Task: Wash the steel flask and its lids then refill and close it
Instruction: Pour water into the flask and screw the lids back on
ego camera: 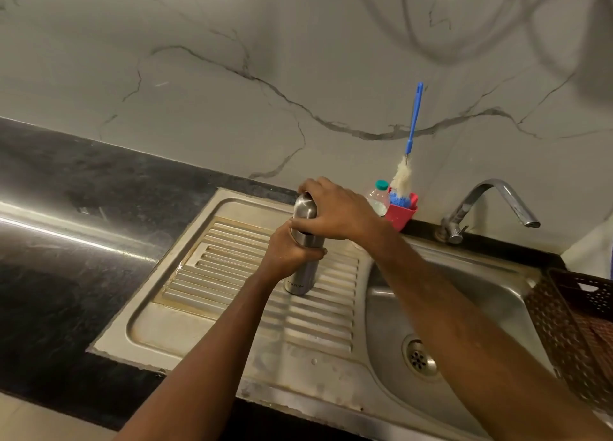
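Both of your hands are on the steel flask (300,279) — your left hand (288,251) wraps its fingers round the middle of the body, and your right hand (335,208) curls over the domed lid (305,205) on top, thumb near the dark band where lid meets body. The flask stands with its base on the ribbed drainboard (232,275), left of the sink basin (464,308). Behind your right hand a red holder (403,213) carries a blue-handled bottle brush (413,125), with a green-capped plastic bottle (378,198) just beside it. The tap (491,205) arches over the basin's far side — a brown perforated basket (570,324) sits at its right rim.
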